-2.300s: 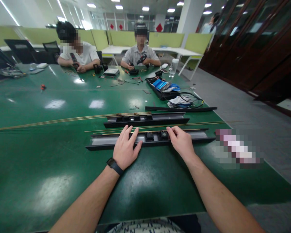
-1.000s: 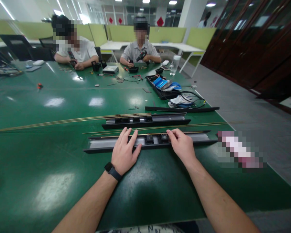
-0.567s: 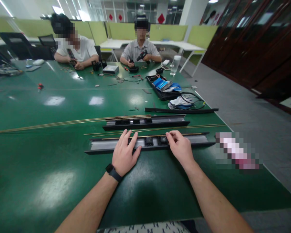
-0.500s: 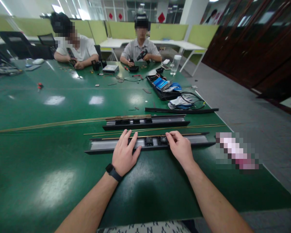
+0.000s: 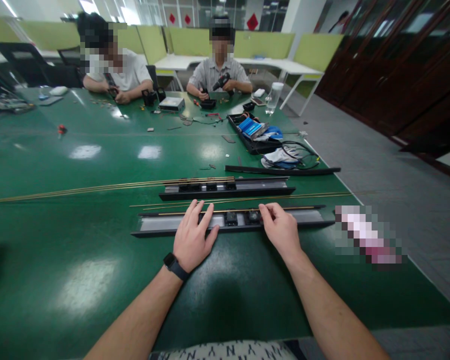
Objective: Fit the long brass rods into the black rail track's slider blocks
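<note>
A long black channel [image 5: 168,221] with a pale grey inside lies crosswise in front of me, with small black blocks [image 5: 231,218] in it. Along its far edge runs a thin brass rod [image 5: 303,208]. My left hand [image 5: 195,232], fingers spread, rests flat over the channel left of the middle and hides part of it. Thumb and forefinger of my right hand [image 5: 281,229] are pinched together on the rod, right of the blocks. Just beyond, more thin brass rods [image 5: 153,205] lie on the table, then a second black channel [image 5: 258,192] holding similar blocks.
A bundle of long brass rods [image 5: 78,191] reaches left from the second channel. Further back lie a black strip [image 5: 285,170], a glove [image 5: 281,157] with cables, and a black tray [image 5: 251,146]. Two people sit across the green table [image 5: 108,280]; one holds a power drill [image 5: 222,81].
My right fingertips have shifted very slightly right along the rod. My left hand stays in place, and the camera view has tilted a little.
</note>
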The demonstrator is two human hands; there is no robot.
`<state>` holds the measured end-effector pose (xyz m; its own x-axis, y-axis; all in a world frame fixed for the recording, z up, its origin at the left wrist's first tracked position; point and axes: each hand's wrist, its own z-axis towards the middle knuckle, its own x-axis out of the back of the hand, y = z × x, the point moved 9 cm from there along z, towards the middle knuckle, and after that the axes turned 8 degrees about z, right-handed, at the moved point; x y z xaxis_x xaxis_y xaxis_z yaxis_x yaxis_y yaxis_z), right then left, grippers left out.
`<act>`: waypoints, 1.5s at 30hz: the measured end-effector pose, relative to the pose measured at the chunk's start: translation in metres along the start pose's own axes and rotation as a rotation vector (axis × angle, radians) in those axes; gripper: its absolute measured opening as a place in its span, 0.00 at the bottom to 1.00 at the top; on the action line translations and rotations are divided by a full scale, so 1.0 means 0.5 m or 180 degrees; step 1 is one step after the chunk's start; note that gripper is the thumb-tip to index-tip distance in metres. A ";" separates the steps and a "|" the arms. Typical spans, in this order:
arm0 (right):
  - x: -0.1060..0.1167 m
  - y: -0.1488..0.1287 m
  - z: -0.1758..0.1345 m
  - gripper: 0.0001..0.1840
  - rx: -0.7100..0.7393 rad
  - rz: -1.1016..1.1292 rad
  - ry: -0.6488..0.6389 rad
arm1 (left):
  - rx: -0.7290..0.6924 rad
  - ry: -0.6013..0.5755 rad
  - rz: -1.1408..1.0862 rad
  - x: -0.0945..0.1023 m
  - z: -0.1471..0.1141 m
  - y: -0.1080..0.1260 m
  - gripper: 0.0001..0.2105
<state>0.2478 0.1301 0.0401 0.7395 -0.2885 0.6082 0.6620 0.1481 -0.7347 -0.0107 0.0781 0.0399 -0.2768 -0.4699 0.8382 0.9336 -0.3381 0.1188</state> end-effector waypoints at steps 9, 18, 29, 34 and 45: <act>0.002 0.001 0.002 0.24 0.0019 -0.0033 0.0028 | 0.0000 -0.0032 0.0014 -0.002 -0.001 0.000 0.29; 0.005 0.005 0.000 0.23 -0.0114 0.0122 0.0069 | 0.0007 -0.0038 -0.0002 -0.003 -0.001 -0.001 0.29; 0.004 0.002 0.003 0.26 -0.0068 0.0031 0.0028 | 0.0000 -0.0007 -0.0003 -0.002 0.000 -0.001 0.30; 0.005 0.005 0.003 0.24 -0.0090 0.0075 0.0073 | -0.0006 -0.0009 0.0026 -0.002 0.000 -0.001 0.29; 0.004 0.004 0.002 0.25 0.0018 0.0072 0.0075 | -0.0014 0.0049 0.0026 -0.003 0.000 -0.002 0.30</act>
<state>0.2507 0.1308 0.0401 0.7513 -0.3073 0.5840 0.6458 0.1603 -0.7465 -0.0110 0.0791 0.0388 -0.2726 -0.4853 0.8307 0.9349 -0.3376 0.1096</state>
